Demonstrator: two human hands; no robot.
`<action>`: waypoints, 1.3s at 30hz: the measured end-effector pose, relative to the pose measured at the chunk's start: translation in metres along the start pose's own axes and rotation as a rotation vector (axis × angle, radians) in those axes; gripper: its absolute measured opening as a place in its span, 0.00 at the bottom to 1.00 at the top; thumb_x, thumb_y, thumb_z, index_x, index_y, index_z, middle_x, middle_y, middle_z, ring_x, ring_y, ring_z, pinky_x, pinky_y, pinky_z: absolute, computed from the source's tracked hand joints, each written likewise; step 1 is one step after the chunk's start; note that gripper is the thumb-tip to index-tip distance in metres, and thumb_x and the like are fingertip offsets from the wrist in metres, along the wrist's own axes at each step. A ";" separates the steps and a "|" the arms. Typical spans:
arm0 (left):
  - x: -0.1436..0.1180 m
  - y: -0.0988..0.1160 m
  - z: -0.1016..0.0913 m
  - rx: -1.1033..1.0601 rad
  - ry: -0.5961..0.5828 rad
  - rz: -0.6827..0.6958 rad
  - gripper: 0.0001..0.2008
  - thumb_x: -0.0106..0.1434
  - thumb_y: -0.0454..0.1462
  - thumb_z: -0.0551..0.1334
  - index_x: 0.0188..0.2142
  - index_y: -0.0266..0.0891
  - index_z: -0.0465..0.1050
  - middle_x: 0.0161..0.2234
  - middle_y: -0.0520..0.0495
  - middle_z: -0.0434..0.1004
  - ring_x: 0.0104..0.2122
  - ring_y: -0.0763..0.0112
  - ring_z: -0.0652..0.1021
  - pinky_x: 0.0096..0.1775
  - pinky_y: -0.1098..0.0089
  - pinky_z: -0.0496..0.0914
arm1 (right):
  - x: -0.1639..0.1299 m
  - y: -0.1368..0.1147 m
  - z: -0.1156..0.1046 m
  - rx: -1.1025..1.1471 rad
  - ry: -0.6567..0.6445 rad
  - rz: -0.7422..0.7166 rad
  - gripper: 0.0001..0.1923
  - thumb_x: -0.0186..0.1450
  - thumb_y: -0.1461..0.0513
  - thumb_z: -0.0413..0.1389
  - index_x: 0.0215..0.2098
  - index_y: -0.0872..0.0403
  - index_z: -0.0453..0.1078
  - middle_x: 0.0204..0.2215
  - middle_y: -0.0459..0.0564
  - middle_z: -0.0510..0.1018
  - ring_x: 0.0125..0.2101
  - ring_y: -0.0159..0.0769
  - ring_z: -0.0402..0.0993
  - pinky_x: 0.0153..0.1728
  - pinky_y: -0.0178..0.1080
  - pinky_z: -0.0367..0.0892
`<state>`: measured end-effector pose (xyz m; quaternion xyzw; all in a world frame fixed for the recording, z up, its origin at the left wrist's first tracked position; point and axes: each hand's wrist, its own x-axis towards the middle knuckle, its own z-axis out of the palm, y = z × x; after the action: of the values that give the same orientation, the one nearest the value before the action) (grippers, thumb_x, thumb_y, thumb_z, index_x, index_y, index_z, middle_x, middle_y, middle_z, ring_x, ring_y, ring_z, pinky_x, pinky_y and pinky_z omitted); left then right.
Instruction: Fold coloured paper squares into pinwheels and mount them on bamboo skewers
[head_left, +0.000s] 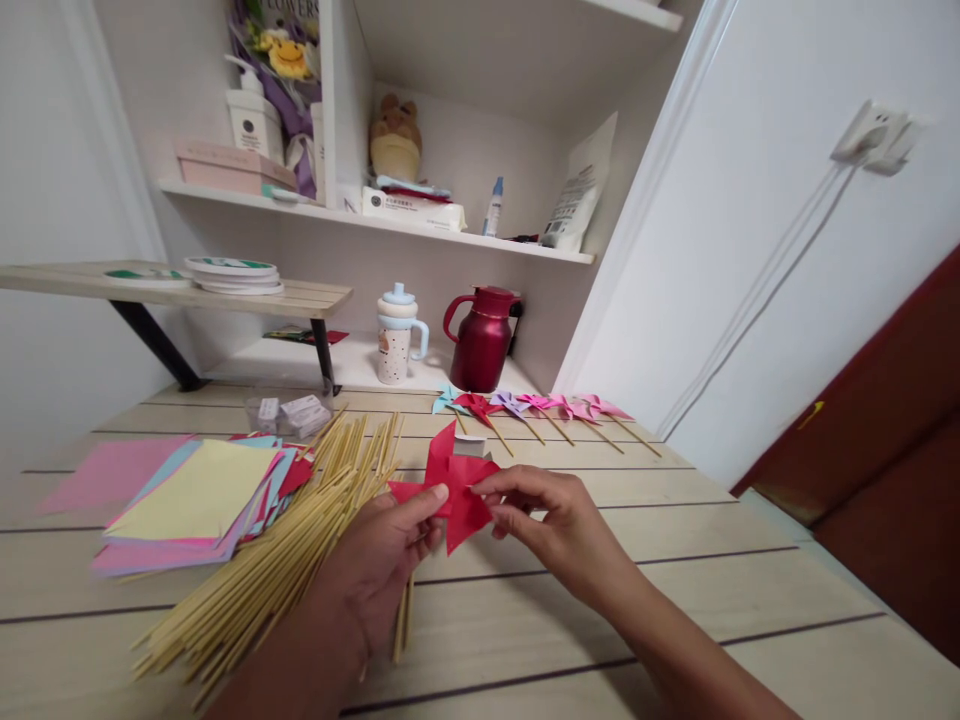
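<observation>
Red paper pinwheel (465,496) is being held above the tabletop (675,580), directly between both hands; blades are being splayed to four sides, no clear long axis. On its left side the paper is being pinched by the left hand (384,550), thumb laid just beside the centre. From the right, the paper is being met by the right hand (551,508), fingertips narrowly set; whether anything small is being gripped there cannot be told. The centre is being bracketed: left thumb seemingly nearer, right fingertips opposite.
</observation>
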<state>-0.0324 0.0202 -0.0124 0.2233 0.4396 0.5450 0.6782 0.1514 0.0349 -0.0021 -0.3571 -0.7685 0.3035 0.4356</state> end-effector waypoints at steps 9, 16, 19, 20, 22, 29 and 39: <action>-0.001 -0.005 -0.001 0.035 -0.055 0.017 0.05 0.54 0.32 0.69 0.32 0.33 0.77 0.30 0.45 0.80 0.28 0.74 0.76 0.35 0.72 0.69 | -0.001 0.000 0.000 -0.045 -0.054 -0.028 0.07 0.64 0.64 0.61 0.40 0.50 0.80 0.28 0.47 0.80 0.23 0.30 0.72 0.26 0.34 0.69; 0.001 -0.008 -0.003 0.069 -0.114 0.039 0.12 0.49 0.36 0.73 0.32 0.33 0.78 0.30 0.46 0.80 0.30 0.73 0.75 0.37 0.71 0.68 | -0.002 0.000 0.001 -0.124 -0.102 -0.015 0.06 0.65 0.66 0.59 0.34 0.52 0.78 0.29 0.48 0.79 0.25 0.31 0.72 0.26 0.33 0.69; 0.001 -0.008 -0.003 0.075 -0.093 0.050 0.13 0.47 0.37 0.74 0.31 0.34 0.77 0.30 0.48 0.79 0.30 0.74 0.73 0.36 0.71 0.66 | -0.001 -0.003 0.001 -0.157 -0.087 0.031 0.05 0.65 0.66 0.59 0.32 0.53 0.76 0.29 0.48 0.79 0.25 0.31 0.71 0.25 0.33 0.67; 0.000 -0.008 -0.002 0.084 -0.089 0.057 0.13 0.47 0.38 0.74 0.31 0.34 0.77 0.29 0.48 0.79 0.30 0.74 0.73 0.36 0.71 0.66 | -0.001 -0.003 0.001 -0.158 -0.081 0.048 0.05 0.65 0.66 0.58 0.32 0.53 0.76 0.29 0.48 0.79 0.24 0.31 0.71 0.25 0.33 0.67; 0.000 -0.009 -0.002 0.115 -0.085 0.076 0.14 0.47 0.39 0.74 0.32 0.34 0.77 0.29 0.48 0.79 0.30 0.73 0.72 0.36 0.70 0.65 | -0.001 -0.004 0.002 -0.140 -0.070 0.082 0.05 0.65 0.65 0.59 0.31 0.53 0.75 0.28 0.47 0.79 0.23 0.30 0.71 0.24 0.32 0.66; -0.002 -0.013 -0.002 0.199 -0.039 0.123 0.16 0.50 0.42 0.71 0.35 0.36 0.77 0.34 0.47 0.80 0.35 0.69 0.73 0.43 0.66 0.65 | 0.001 -0.002 0.007 -0.006 -0.002 0.187 0.06 0.63 0.61 0.60 0.29 0.54 0.75 0.25 0.45 0.76 0.19 0.28 0.67 0.21 0.31 0.66; -0.002 -0.016 0.000 0.246 -0.065 0.202 0.17 0.49 0.46 0.70 0.34 0.36 0.80 0.30 0.45 0.81 0.35 0.61 0.77 0.43 0.61 0.67 | 0.000 -0.006 0.010 0.035 0.056 0.306 0.08 0.60 0.59 0.60 0.26 0.56 0.74 0.22 0.44 0.73 0.19 0.27 0.66 0.20 0.31 0.65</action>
<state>-0.0242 0.0135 -0.0243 0.3653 0.4559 0.5451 0.6013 0.1413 0.0300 -0.0022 -0.4708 -0.6873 0.3697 0.4115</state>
